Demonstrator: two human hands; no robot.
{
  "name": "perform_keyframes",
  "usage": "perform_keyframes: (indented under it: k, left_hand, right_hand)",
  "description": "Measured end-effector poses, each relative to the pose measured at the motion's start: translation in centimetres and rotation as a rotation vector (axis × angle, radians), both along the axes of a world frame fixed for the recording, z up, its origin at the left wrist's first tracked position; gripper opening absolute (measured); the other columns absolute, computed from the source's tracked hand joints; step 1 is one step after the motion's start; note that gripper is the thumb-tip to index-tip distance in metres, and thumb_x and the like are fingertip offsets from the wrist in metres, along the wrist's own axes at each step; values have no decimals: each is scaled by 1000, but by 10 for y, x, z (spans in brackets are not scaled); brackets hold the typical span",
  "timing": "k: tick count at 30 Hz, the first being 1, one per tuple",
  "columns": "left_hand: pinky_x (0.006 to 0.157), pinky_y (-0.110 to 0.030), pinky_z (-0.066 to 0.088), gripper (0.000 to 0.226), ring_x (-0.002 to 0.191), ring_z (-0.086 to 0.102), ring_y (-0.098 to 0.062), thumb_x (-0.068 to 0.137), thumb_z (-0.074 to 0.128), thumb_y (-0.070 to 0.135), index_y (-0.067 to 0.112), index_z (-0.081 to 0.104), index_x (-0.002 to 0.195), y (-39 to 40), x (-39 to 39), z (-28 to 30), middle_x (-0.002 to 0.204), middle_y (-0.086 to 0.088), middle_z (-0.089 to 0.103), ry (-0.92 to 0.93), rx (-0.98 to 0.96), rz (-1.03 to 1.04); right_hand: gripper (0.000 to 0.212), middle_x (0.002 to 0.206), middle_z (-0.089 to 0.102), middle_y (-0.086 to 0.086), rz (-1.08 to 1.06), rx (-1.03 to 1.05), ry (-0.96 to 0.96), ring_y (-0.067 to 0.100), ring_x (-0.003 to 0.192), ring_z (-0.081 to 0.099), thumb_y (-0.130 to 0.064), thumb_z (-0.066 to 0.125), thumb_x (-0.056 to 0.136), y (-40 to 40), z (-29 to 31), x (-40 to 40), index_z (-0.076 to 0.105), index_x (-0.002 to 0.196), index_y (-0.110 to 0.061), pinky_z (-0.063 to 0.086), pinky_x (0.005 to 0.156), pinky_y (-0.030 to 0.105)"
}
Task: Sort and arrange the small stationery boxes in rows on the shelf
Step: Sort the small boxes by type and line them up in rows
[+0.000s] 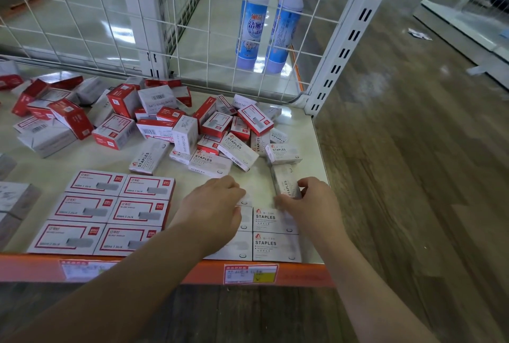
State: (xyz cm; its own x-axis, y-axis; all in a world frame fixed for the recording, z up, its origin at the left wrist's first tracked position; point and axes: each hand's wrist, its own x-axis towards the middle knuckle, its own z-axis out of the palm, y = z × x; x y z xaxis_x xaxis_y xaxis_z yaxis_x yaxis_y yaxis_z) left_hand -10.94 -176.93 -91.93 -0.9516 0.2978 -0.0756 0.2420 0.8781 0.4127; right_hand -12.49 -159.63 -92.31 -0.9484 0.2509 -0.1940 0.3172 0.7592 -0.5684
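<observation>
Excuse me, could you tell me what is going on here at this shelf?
A person is sorting small boxes of staples into rows on a shelf. The right hand grips a white staples box, tilted, just behind the white rows at the front right. The left hand rests on the white boxes beside them. Six red-framed boxes already lie in neat rows at the front left. A loose pile of mixed boxes waits behind, not yet sorted.

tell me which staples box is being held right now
The white STAPLES box at the shelf's right front, pinched by the right hand. The other white ones lie flat in rows or loose in the pile, untouched by fingers.
</observation>
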Motion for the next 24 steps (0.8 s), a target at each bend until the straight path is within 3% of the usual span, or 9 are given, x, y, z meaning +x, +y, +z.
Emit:
perform_keyframes:
  k: [5,9,13,16,20,24]
  left_hand:
    - [101,-24,33,41,125,37,-5,96,41,28,28,40,137,-1,2,1,138,14,40,-4,86,64]
    - [102,-25,32,41,126,39,-9,95,43,25,26,42,136,-5,2,2,139,9,42,12,136,150]
    - [100,-28,35,40,123,43,-13,94,47,24,23,45,135,-5,1,8,137,4,47,-16,233,252]
    - [92,-31,45,39,109,51,-12,95,46,30,24,47,133,-2,0,13,122,6,57,-94,310,316]
    - [67,-26,46,24,70,54,-7,95,47,33,22,66,104,2,0,15,76,11,61,-158,399,341]
    - [74,-34,52,12,73,61,-16,90,58,23,18,69,91,2,0,18,74,4,65,-259,657,484]
  right_hand:
    - [23,86,60,0,29,-80,66,7,65,51,-24,66,78,8,8,4,65,97,-12,34,48,20]
    - [8,83,55,6,138,-110,92,11,64,45,-20,64,76,10,10,9,63,83,-17,31,45,12]
    - [26,93,52,-2,209,-179,155,11,82,53,-10,67,77,8,16,18,63,101,-20,40,64,8]
    - [41,99,48,-10,263,-216,178,5,88,52,-10,69,79,5,17,24,60,119,-16,45,73,8]
    - [47,101,45,-14,299,-229,259,3,94,50,-9,69,79,-2,16,30,56,123,-15,43,78,6]
    - [49,105,43,-16,316,-227,285,1,97,49,-9,69,80,-6,13,33,53,125,-18,42,78,2]
